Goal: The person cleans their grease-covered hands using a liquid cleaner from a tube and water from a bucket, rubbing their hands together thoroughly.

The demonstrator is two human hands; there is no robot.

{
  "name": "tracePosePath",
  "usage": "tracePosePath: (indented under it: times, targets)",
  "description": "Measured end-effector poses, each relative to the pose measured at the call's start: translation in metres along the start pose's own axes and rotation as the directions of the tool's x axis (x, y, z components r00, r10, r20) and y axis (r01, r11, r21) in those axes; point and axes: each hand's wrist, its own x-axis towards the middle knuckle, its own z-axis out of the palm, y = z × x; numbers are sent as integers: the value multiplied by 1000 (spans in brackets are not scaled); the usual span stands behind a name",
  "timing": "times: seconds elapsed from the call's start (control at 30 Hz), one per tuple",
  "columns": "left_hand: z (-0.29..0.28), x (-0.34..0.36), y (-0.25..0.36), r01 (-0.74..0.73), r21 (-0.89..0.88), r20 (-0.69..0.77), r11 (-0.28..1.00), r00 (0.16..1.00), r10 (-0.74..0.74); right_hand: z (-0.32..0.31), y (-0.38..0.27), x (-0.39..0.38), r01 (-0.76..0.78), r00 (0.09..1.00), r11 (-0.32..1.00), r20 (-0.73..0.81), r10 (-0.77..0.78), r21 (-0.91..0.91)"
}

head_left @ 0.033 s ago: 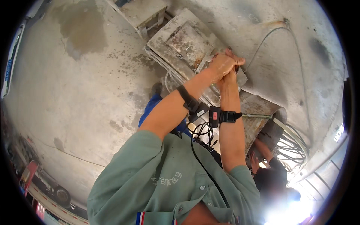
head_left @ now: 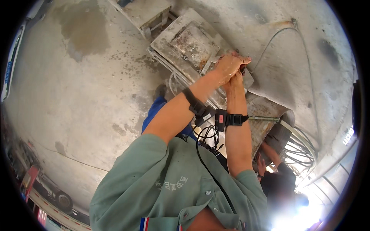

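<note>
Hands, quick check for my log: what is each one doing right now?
Left hand: closed, clasped over the right one.
Right hand: mostly hidden under the left; a dark object shows there, grip cannot be told.

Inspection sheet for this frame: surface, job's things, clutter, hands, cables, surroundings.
Surface: stained, dusty concrete floor with a darker patch at upper left.
Job's things: rusty grey metal box; a small dark part is gripped at its edge, kind cannot tell.
Clutter: second metal frame above the box.
Hands: left hand and right hand clasped together on the dark part; black wrist straps on both.
Cables: black cord runs down from the straps over the green shirt; grey hose curves over the floor; a wire bundle at right.
Surroundings: another person crouches at lower right; strong glare there.
</note>
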Motion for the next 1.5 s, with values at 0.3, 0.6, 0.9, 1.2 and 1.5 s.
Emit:
tracePosePath:
  times: [0.3,0.6,0.9,1.2,1.5]
  targets:
    - [16,-5,-2,-39,-630,139,775,977,162,2,1,-22,30,998,994,45,-35,105]
    - [17,15,-32,-379,-288,-48,879,923,382,-4,-16,-20,177,950,979,279,-143,-102]
    - [-52,6,-61,-161,-423,528,892,756,387,14,-37,-29,133,985,991,111,-132,0]
    - [-48,-7,-51,-779,602,740,176,627,242,1,-43,-39,91,989,995,-112,-95,-40]
    - [-7,-35,0,-796,576,754,186,605,256,34,-20,-76,622,749,643,99,-655,-447]
